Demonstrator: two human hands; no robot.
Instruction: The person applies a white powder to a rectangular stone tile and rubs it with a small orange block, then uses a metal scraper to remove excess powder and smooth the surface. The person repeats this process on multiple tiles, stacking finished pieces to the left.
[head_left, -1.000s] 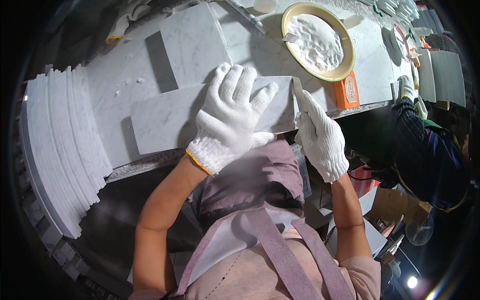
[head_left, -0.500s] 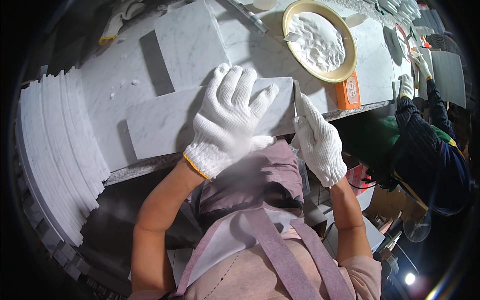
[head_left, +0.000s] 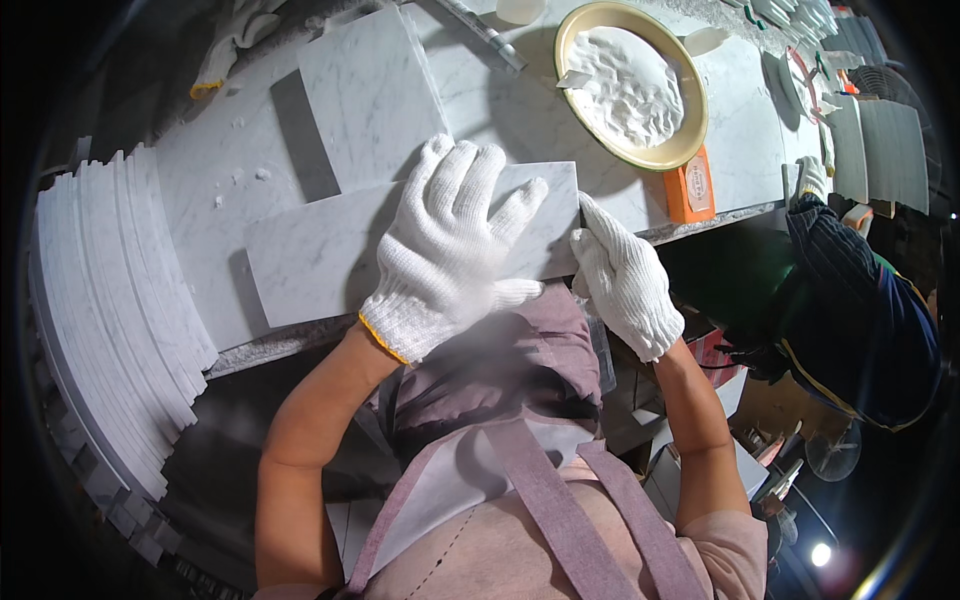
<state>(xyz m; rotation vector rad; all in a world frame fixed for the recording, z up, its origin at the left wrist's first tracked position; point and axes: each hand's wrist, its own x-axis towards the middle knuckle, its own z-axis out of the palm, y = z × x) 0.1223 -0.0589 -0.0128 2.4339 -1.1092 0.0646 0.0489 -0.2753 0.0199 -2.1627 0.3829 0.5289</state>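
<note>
My left hand (head_left: 440, 235), in a white knit glove with a yellow cuff edge, lies flat with spread fingers on a grey-veined white marble tile (head_left: 315, 240). The tile lies lengthwise along the bench's near edge. At its right end, my gloved right hand (head_left: 625, 280) presses against the short side with fingers together. Whatever those fingers hold is hidden by the glove. Behind the tile, a second marble slab (head_left: 365, 95) lies on the bench.
A yellow-rimmed basin (head_left: 700, 115) of white material stands behind an orange box (head_left: 690, 188). Marble strips (head_left: 115, 270) are stacked at the left. An empty glove (head_left: 235, 40) lies at the far left. At the right, a co-worker (head_left: 840, 310) reaches a gloved hand (head_left: 812, 178) over the bench.
My right hand has shifted slightly left against the tile's end, and the thin grey strip seen there is now hidden. My left hand stays on the tile. The co-worker's arm has moved.
</note>
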